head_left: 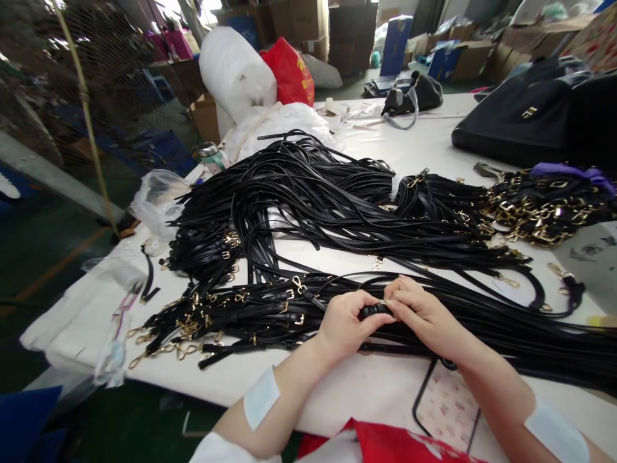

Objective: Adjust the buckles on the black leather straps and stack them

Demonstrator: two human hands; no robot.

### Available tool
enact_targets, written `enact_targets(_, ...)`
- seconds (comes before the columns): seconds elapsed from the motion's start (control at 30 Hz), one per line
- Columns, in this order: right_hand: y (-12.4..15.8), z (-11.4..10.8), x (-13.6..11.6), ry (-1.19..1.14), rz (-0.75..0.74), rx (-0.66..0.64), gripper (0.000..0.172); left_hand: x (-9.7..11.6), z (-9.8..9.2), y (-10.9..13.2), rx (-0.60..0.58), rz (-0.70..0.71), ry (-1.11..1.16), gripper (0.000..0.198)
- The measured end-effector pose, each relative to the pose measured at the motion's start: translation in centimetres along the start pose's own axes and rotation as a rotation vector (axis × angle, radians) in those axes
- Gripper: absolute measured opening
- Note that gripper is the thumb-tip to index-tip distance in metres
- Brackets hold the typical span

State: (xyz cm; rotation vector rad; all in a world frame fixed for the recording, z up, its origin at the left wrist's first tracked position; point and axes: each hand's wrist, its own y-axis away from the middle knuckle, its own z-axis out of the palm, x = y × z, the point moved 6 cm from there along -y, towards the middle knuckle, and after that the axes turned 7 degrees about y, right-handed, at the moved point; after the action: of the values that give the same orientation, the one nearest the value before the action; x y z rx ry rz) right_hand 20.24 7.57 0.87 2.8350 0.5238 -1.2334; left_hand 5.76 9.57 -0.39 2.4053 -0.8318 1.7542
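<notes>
Both my hands meet over a heap of black straps [308, 212] with gold buckles and clasps. My left hand [348, 318] is closed around a short bundled part of a black strap [374, 311]. Fingers of my right hand [418, 314] pinch at the right end of that same strap, by a small metal fitting. Just left of my left hand lie strap ends with gold buckles [294, 315] and a gold snap hook [297, 283]. Long straps run under both hands toward the right edge.
A phone in a patterned case [446, 402] lies below my right wrist. Scissors [126, 301] sit at the table's left. Black handbags [520, 116] stand at the back right, near a pile of gold-clasped straps [544, 206]. A flask [212, 156] and plastic bags stand at the back left.
</notes>
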Motion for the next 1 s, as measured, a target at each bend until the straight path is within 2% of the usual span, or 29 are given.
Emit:
enact_targets(0.23, 0.5, 0.7, 0.0, -0.064, 0.004, 0.013, 0.039, 0.3, 0.4, 0.1, -0.029, 0.098, -0.053, 0.027)
enact_targets(0.43, 1.3, -0.5, 1.4, -0.22, 0.095, 0.123, 0.028, 0.2, 0.1, 0.0, 0.019, 0.035, 0.053, 0.025)
enact_targets(0.53, 1.2, -0.1, 1.5, -0.242, 0.106, 0.125, 0.029, 0.3, 0.3, 0.1, 0.022, 0.046, 0.061, 0.026)
enact_targets(0.67, 1.3, 0.4, 1.3, -0.265, 0.111, 0.207, 0.027, 0.2, 0.4, 0.1, 0.034, 0.034, 0.052, 0.021)
enact_targets(0.87, 1.7, 0.8, 1.0, -0.281, 0.152, 0.287, 0.028, 0.2, 0.0, 0.2, 0.11, -0.007, 0.105, 0.022)
enact_targets(1.0, 1.4, 1.2, 0.8, -0.253, 0.131, 0.324, 0.03, 0.0, 0.5, 0.4, 0.089, -0.037, 0.124, 0.022)
